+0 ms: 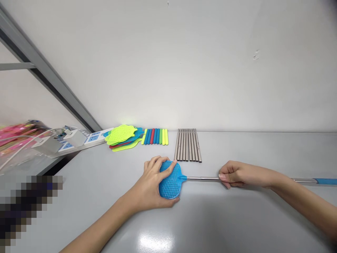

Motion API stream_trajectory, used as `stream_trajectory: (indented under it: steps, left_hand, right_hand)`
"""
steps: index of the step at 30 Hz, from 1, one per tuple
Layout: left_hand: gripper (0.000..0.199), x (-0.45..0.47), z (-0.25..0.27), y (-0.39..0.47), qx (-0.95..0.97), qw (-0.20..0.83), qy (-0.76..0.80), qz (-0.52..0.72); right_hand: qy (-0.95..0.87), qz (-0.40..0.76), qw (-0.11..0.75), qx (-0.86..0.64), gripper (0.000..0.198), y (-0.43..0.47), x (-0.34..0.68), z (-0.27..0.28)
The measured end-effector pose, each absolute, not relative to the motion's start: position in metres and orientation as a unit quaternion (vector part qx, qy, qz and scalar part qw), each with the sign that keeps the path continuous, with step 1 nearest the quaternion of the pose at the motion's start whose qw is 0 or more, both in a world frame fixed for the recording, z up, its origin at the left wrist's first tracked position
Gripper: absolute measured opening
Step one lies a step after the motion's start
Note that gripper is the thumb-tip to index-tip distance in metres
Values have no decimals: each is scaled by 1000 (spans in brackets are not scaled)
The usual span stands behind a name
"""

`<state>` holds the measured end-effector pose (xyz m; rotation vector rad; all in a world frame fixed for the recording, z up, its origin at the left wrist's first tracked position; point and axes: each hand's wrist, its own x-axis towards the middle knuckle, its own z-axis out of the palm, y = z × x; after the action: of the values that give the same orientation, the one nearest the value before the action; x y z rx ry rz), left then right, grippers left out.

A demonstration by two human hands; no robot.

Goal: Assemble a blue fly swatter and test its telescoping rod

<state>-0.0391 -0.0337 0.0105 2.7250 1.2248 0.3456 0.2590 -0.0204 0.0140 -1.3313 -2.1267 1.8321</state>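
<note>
A blue fly swatter head (170, 184) lies low over the grey table, joined to a thin silver telescopic rod (202, 178). My left hand (155, 186) grips the swatter head by its edges, fingers over the far side and thumb along the near side. Around the rod, my right hand (235, 174) is closed with its fingertips pinched. The rod runs on to the right under my right wrist and ends in a blue handle (326, 181), which is cut off by the frame's edge.
Behind my hands lie a row of silver metal tubes (188, 144), a row of coloured handle grips (155, 136) and a stack of yellow, blue and red swatter heads (122, 135). A white power strip (92, 138) with chargers (47, 146) and cables lies at the left. A white wall (210, 70) borders the table.
</note>
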Motion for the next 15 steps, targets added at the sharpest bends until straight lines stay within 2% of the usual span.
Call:
stream_trajectory:
  steps: [15]
  left_hand:
    - [82,-38,12,-37,915,32,384,122]
  right_hand:
    - [-536,739,-5,-409,30,-24,257,10]
